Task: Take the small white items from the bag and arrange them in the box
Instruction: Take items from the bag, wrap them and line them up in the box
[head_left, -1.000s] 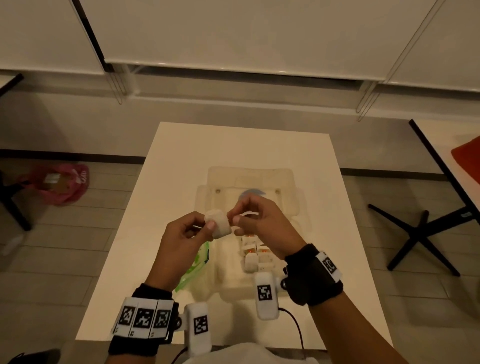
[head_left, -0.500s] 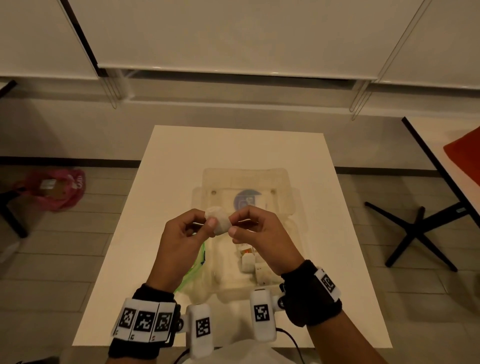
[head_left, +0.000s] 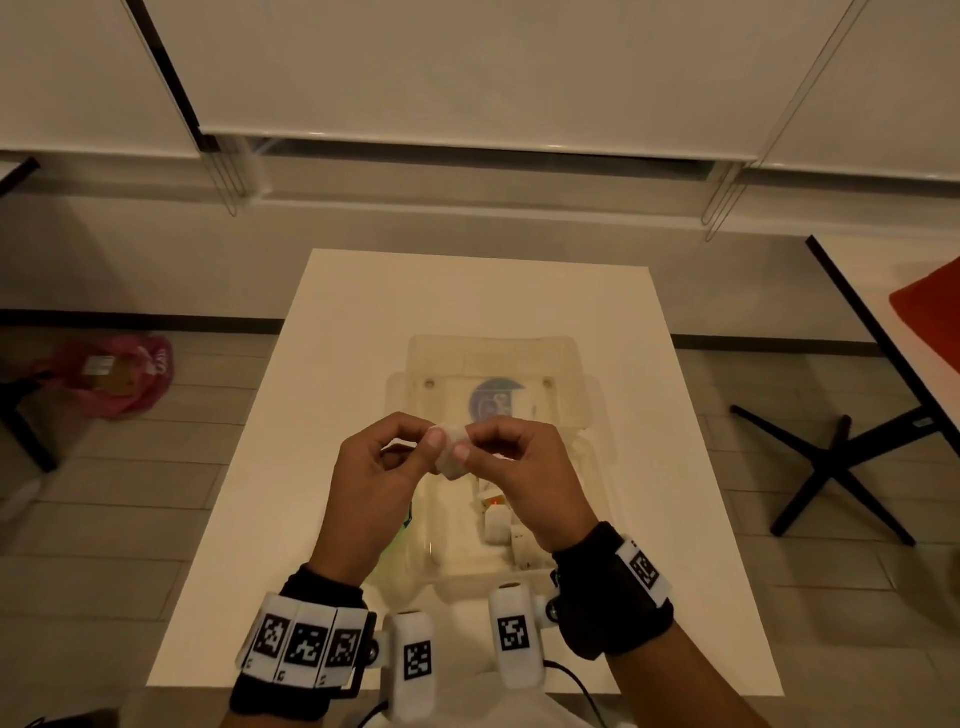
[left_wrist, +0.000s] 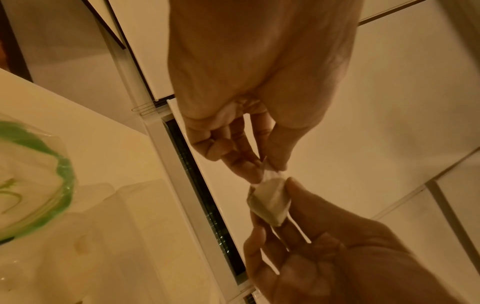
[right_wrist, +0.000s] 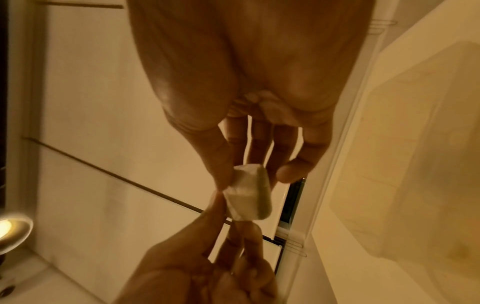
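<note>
White item (head_left: 451, 457) sits pinched between both hands above the middle of the tabletop (head_left: 343, 364), over the clear box (head_left: 571, 364) that lies open there. Best, I judge, to keep one firm pinch, free the other hand, and lower the piece beside those already lined up (head_left: 498, 522) along the box's near side. The green-printed bag (left_wrist: 39, 174) lies at the box's left, toward the near edge. Left hand (head_left: 374, 478) nips a thin edge of the wrapping with thumb and forefinger; right hand (head_left: 519, 467) holds the body between thumb and fingertips (right_wrist: 288, 174).
</note>
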